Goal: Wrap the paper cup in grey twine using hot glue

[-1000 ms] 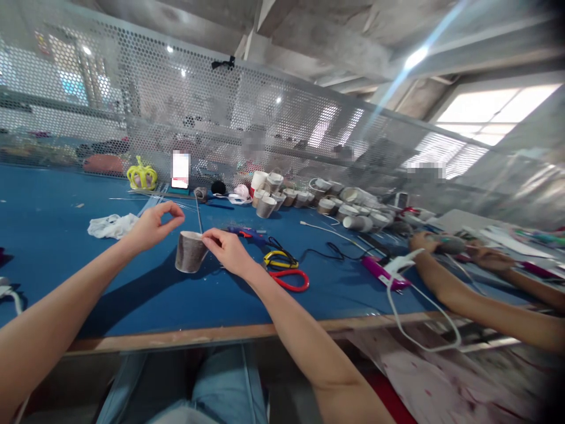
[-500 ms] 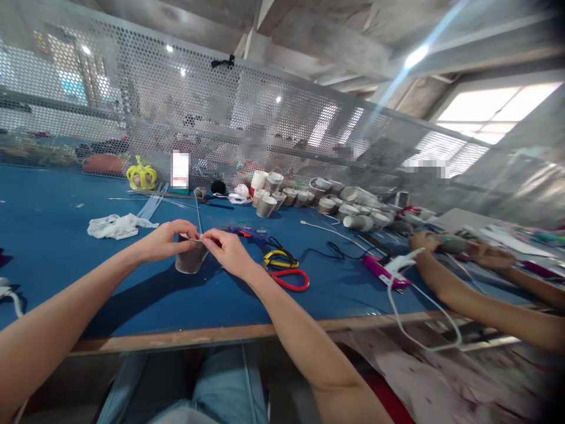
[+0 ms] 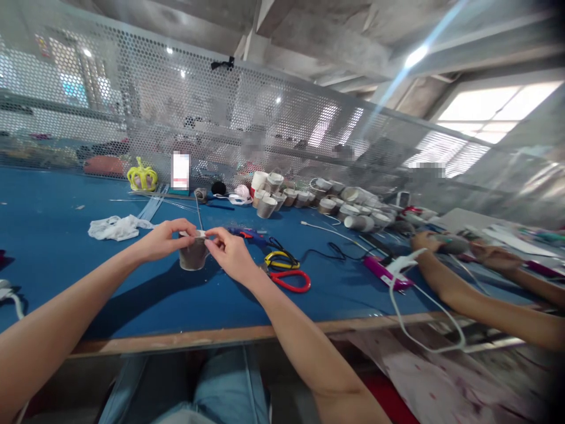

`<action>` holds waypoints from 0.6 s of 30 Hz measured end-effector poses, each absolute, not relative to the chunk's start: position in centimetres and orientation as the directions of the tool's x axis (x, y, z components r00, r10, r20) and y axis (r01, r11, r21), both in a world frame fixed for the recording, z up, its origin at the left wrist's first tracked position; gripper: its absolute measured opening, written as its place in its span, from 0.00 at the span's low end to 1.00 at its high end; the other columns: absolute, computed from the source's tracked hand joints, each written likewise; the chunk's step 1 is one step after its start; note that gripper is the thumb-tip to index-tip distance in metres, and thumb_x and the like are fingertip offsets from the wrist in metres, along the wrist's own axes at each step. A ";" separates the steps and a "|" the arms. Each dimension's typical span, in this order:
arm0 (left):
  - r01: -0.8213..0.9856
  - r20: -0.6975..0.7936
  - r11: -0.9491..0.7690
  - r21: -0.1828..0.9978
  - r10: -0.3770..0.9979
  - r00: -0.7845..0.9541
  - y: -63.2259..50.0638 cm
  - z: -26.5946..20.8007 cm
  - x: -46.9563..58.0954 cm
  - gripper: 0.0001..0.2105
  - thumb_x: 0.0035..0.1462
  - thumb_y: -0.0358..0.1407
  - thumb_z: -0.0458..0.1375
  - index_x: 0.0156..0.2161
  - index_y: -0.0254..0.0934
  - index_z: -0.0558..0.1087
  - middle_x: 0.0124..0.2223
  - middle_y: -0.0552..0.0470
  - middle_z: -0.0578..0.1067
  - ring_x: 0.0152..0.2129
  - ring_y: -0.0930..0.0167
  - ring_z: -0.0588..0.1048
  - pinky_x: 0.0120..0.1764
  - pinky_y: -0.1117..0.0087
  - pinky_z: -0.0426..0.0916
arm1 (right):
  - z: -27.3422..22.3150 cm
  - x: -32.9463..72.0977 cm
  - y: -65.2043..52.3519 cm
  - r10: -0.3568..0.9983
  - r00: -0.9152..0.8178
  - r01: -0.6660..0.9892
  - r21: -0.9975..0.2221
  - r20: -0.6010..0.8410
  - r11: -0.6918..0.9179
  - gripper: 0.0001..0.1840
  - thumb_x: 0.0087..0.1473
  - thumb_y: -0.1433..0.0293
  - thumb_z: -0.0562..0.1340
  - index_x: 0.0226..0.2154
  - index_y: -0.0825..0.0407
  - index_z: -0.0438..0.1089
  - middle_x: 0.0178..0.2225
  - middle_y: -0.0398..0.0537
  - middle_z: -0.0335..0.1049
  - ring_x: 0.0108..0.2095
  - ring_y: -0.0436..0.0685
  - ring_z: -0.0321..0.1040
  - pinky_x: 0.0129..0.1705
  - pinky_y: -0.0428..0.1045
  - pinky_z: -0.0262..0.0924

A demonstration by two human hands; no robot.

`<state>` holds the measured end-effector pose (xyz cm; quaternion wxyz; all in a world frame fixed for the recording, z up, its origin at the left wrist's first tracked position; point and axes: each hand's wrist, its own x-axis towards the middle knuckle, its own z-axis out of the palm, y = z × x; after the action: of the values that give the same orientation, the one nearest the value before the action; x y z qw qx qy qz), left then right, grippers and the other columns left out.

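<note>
A small grey cup [image 3: 192,257] stands upright on the blue table, between my two hands. My left hand [image 3: 170,238] grips its rim on the left, fingers closed over the edge. On the right side of the rim, my right hand [image 3: 228,250] pinches the edge with thumb and forefinger. A pale strip shows along the top between the fingertips. Behind the cup a thin grey cord [image 3: 198,213] runs back from the rim. Just right of my right hand lie red-handled scissors [image 3: 291,281] and a yellow-handled tool [image 3: 281,259].
A blue glue gun [image 3: 253,237] lies behind my right hand. Crumpled white cloth [image 3: 118,227] is at left. Several similar cups [image 3: 266,207] stand along the mesh partition [image 3: 282,126]. At right, a co-worker's hands [image 3: 426,242] work near a purple glue gun [image 3: 384,274] and white cable.
The cup has shifted slightly right and turned or tilted a little. My right fingers have opened slightly along the rim, showing more of the pale edge.
</note>
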<state>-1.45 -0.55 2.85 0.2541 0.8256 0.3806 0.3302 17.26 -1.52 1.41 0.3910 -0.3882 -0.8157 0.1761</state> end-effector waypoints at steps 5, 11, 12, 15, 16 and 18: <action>0.450 0.351 -0.508 0.735 0.852 0.388 0.2 2.1 -1.7 0.11 0.49 0.40 0.51 0.32 0.34 0.69 0.37 0.47 0.71 0.40 0.66 0.68 0.45 0.63 0.60 | 2.0 17.5 -2.8 0.803 -0.353 0.424 -0.682 0.481 0.595 0.09 0.50 0.67 0.53 0.30 0.56 0.64 0.21 0.45 0.68 0.21 0.47 0.64 0.25 0.42 0.56; 0.398 0.352 -0.486 0.778 0.862 0.364 0.9 0.7 -1.5 0.11 0.48 0.41 0.52 0.32 0.34 0.69 0.38 0.46 0.71 0.40 0.67 0.68 0.46 0.64 0.59 | 2.7 17.4 -4.2 0.701 -0.671 0.435 -0.637 0.242 0.637 0.10 0.52 0.70 0.51 0.29 0.55 0.66 0.22 0.44 0.71 0.17 0.44 0.59 0.23 0.40 0.54; 0.402 0.349 -0.485 0.776 0.862 0.366 0.9 0.6 -1.5 0.11 0.48 0.41 0.52 0.32 0.34 0.69 0.38 0.46 0.71 0.40 0.67 0.68 0.46 0.63 0.59 | 2.7 17.5 -4.2 0.703 -0.675 0.445 -0.637 0.222 0.629 0.10 0.52 0.71 0.50 0.32 0.55 0.65 0.23 0.43 0.71 0.17 0.44 0.59 0.22 0.40 0.54; 0.434 0.340 -0.495 0.753 0.857 0.387 1.0 0.6 -1.6 0.11 0.48 0.41 0.52 0.31 0.34 0.69 0.38 0.46 0.70 0.40 0.66 0.68 0.47 0.63 0.59 | 2.8 17.9 -3.6 0.766 -0.598 0.490 -0.648 0.237 0.583 0.14 0.53 0.71 0.49 0.43 0.54 0.60 0.26 0.44 0.72 0.17 0.44 0.60 0.23 0.41 0.55; 0.442 0.333 -0.498 0.746 0.854 0.401 1.0 0.8 -1.8 0.11 0.48 0.41 0.52 0.32 0.34 0.69 0.38 0.46 0.70 0.41 0.66 0.68 0.47 0.63 0.59 | 2.9 18.3 -3.2 0.800 -0.541 0.520 -0.645 0.258 0.560 0.15 0.53 0.71 0.48 0.44 0.54 0.58 0.28 0.44 0.72 0.17 0.44 0.61 0.23 0.41 0.56; 0.451 0.309 -0.505 0.736 0.844 0.439 0.9 1.2 -2.0 0.11 0.49 0.41 0.52 0.32 0.34 0.69 0.39 0.46 0.70 0.42 0.65 0.67 0.46 0.63 0.59 | 3.4 19.3 -2.0 0.871 -0.381 0.616 -0.617 0.311 0.490 0.15 0.53 0.70 0.48 0.44 0.53 0.58 0.32 0.46 0.71 0.17 0.44 0.62 0.24 0.42 0.57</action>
<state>-2.01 0.94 1.19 0.2879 0.7979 0.4058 0.3404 19.30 -1.97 3.44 0.3107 -0.4617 -0.8052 0.2050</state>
